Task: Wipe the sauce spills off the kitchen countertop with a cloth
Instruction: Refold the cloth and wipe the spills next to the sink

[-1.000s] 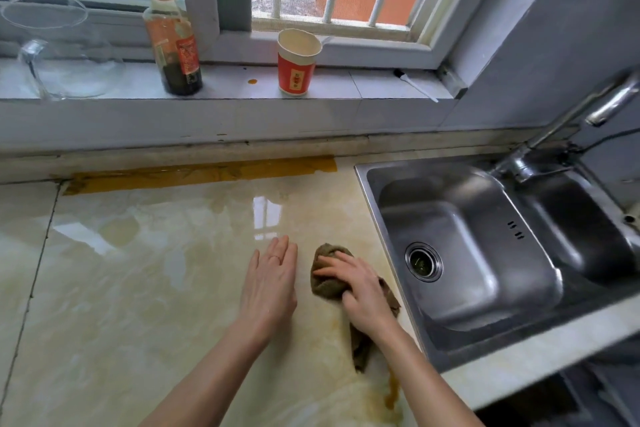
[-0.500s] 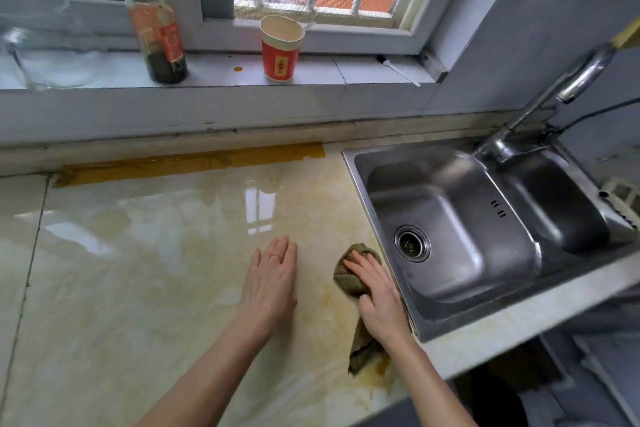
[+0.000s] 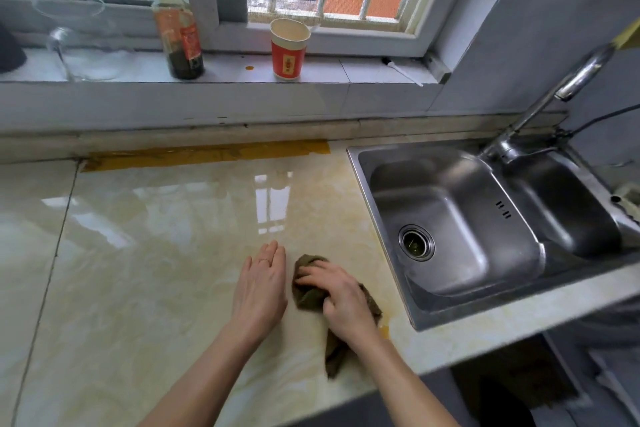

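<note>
Near the front edge of the glossy cream marble surface [image 3: 138,288], the right hand [image 3: 341,300] bunches a crumpled dark-olive cloth [image 3: 306,298], fingers curled over it, probably to scrub. Just left, the left hand [image 3: 259,284] lies flat with straight fingers, likely bracing. An orange-brown sauce smear [image 3: 384,331] lies just right of the cloth, beside the stainless steel sink [image 3: 457,218].

Two bare forearms, bare right hand [image 3: 343,302], left hand [image 3: 259,288] — a thin ring [image 3: 264,260] on one finger.

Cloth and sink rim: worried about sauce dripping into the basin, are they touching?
Apart. The head view shows a strip of countertop between the cloth, held by the right hand, and the sink rim.
</note>
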Available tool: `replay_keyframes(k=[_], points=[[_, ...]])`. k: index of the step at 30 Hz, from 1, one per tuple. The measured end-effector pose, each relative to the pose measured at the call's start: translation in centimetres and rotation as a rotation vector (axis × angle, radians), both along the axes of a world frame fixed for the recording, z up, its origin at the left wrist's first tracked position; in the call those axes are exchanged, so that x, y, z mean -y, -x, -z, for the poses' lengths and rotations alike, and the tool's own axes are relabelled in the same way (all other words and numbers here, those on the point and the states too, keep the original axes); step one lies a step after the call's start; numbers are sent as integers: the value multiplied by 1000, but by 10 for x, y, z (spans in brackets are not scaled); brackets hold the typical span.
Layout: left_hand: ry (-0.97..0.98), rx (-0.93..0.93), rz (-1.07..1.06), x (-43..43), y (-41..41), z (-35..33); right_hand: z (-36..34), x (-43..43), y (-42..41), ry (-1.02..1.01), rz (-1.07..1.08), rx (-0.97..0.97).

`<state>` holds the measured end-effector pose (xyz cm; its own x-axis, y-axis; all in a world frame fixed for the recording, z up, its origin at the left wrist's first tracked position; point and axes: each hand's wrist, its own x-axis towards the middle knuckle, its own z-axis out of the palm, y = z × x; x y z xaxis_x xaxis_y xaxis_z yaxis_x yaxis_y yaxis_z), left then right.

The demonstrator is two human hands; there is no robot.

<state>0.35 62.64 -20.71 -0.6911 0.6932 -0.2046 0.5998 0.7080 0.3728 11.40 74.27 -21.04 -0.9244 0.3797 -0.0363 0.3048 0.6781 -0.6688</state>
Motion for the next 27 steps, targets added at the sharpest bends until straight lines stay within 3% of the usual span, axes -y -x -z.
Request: replay_keyframes(k=[3, 6, 19, 27], points=[[-1, -4, -20, 5, -11, 1, -8, -38, -1, -26, 252, 36], [6, -11, -27, 11, -21, 2, -9, -49, -15, -21, 361, 113], [17, -31, -25, 15, -53, -1, 11, -10, -70, -60, 401, 124], [23, -33, -24, 26, -68, -1, 12, -19, -101, -45, 315, 70]])
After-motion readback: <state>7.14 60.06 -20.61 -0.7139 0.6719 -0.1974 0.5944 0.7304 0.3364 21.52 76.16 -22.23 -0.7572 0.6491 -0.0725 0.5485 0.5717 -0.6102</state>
